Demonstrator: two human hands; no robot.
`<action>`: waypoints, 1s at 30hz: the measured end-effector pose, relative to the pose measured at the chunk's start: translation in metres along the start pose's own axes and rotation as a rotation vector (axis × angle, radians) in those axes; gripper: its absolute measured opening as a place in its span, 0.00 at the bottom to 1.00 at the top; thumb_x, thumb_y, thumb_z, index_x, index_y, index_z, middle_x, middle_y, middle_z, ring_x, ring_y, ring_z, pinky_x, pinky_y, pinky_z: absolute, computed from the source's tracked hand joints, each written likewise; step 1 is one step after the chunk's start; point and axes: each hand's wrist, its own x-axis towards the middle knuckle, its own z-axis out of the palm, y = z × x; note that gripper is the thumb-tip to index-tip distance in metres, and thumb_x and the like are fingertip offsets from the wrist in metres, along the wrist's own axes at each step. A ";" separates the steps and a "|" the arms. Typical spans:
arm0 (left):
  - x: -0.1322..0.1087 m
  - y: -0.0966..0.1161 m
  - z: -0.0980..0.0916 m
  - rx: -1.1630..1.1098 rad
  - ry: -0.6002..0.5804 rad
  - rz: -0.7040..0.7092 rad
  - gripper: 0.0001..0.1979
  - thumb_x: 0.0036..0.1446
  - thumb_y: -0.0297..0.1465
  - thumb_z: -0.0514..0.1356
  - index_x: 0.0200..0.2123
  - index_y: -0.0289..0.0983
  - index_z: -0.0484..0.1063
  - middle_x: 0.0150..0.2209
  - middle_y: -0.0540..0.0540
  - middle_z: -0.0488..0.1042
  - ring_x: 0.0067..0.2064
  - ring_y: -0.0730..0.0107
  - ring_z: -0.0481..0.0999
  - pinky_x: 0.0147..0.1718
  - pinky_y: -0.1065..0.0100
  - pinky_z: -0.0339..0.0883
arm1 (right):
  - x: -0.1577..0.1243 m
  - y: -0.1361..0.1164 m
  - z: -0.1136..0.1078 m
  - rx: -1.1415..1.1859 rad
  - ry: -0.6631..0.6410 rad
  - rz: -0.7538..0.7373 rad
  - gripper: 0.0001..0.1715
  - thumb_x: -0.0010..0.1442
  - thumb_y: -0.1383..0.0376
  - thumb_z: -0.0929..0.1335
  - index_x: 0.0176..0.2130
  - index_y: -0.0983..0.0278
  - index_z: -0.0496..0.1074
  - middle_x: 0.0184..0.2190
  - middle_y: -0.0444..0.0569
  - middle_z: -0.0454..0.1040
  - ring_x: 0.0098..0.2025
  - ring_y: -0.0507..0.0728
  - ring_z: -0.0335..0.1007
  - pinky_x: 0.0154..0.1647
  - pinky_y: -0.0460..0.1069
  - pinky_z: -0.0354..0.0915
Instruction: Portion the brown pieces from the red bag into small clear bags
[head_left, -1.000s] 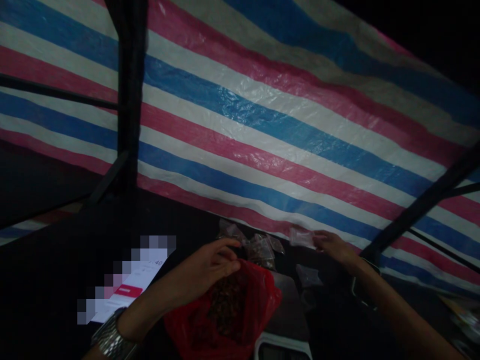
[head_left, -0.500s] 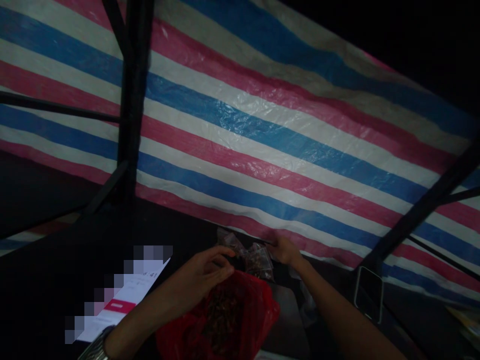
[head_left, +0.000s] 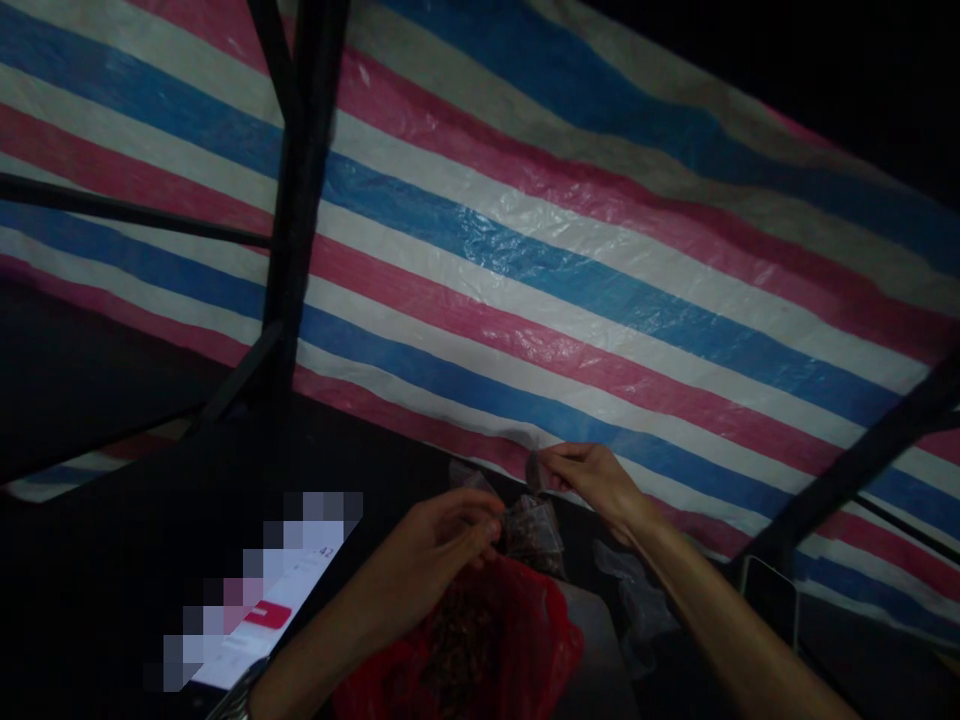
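Clear plastic is showing between the fingers of the right hand (head_left: 592, 480), which are clamping a small clear bag (head_left: 535, 470) by its near right edge, holding it just in front of the striped sheet (head_left: 525, 290) and above the far part of the dark surface (head_left: 367, 460). A light pinch close to the edge is probably serving best, since film this thin is likely creasing or slipping under a hard squeeze. Watching the filled bags (head_left: 536, 530), lying just nearer, also seems wise: a low wrist could be dragging them.

The left hand (head_left: 450, 530) is hovering over the far rim of the red plastic bag (head_left: 551, 640), where brown pieces (head_left: 461, 645) are lying. Its fingers are curling close together; whether they are gripping anything, I cannot tell. Keeping that forearm high should be leaving the bag's mouth uncrushed.

Compared with half a second ago, the right hand is standing slightly farther from the filled bags, and its bag is showing more plainly. The left fingers are appearing closer together. Loose clear bags (head_left: 637, 600), then partly covered by the right forearm, are now lying in fuller view.
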 end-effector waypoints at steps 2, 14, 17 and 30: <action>0.002 0.002 0.001 -0.014 0.051 0.029 0.18 0.61 0.45 0.66 0.47 0.40 0.78 0.40 0.48 0.81 0.39 0.65 0.81 0.40 0.65 0.71 | -0.014 -0.021 0.020 0.133 -0.112 -0.078 0.20 0.65 0.51 0.72 0.34 0.64 0.80 0.29 0.43 0.78 0.31 0.52 0.71 0.35 0.47 0.67; -0.007 0.013 -0.012 0.035 0.088 0.134 0.11 0.63 0.43 0.64 0.35 0.41 0.76 0.32 0.51 0.78 0.37 0.65 0.79 0.40 0.66 0.71 | -0.038 -0.044 0.066 0.409 -0.356 -0.142 0.24 0.59 0.45 0.75 0.30 0.63 0.76 0.26 0.41 0.72 0.27 0.49 0.63 0.29 0.44 0.59; -0.008 0.010 -0.013 0.071 0.090 0.139 0.11 0.65 0.41 0.61 0.33 0.41 0.74 0.31 0.52 0.77 0.34 0.67 0.77 0.37 0.67 0.69 | -0.040 -0.043 0.067 0.355 -0.359 -0.157 0.23 0.63 0.47 0.72 0.31 0.63 0.74 0.27 0.41 0.72 0.27 0.49 0.64 0.31 0.46 0.60; -0.004 0.001 -0.006 0.105 0.294 -0.009 0.14 0.57 0.36 0.67 0.25 0.40 0.66 0.19 0.59 0.66 0.22 0.76 0.63 0.23 0.71 0.51 | -0.060 -0.044 0.071 -0.292 -0.007 -0.285 0.09 0.67 0.74 0.65 0.37 0.61 0.66 0.35 0.49 0.73 0.35 0.58 0.70 0.37 0.52 0.56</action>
